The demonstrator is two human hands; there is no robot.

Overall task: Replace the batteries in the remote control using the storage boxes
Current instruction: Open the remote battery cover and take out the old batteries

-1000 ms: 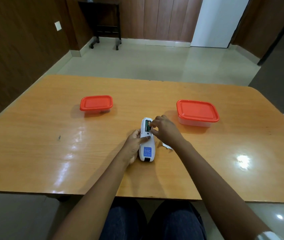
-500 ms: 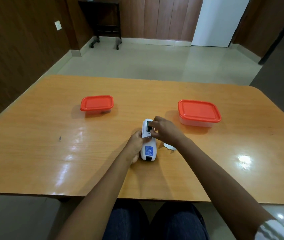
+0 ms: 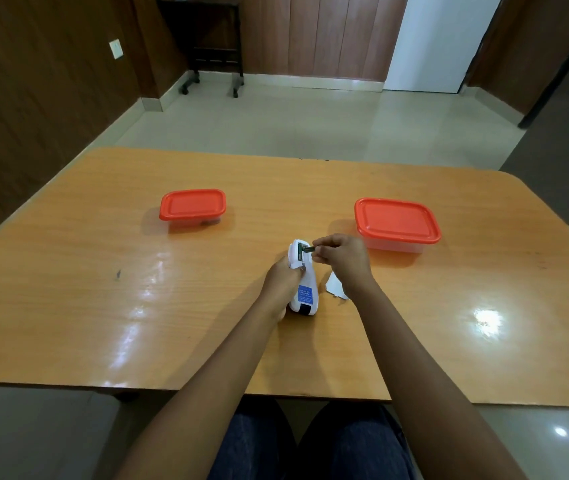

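Observation:
A white remote control (image 3: 305,292) lies face down on the wooden table (image 3: 103,306), its battery bay open at the far end and a blue label on its back. My left hand (image 3: 281,282) grips its left side. My right hand (image 3: 341,258) pinches a battery (image 3: 308,249) by one end, lifted partly out of the bay; another battery stays inside. The white battery cover (image 3: 335,288) lies on the table to the right of the remote, partly behind my right wrist. Two clear storage boxes with red lids stand closed: a small one (image 3: 192,204) at the left, a larger one (image 3: 396,220) at the right.
The table's near edge runs just above my knees. Beyond the far edge lies a tiled floor, with a dark wheeled stand (image 3: 212,46) against the wood-panelled wall.
My right hand has drawn a battery up and to the right out of the bay, where before its fingers pressed into the bay. My left hand keeps its hold on the remote.

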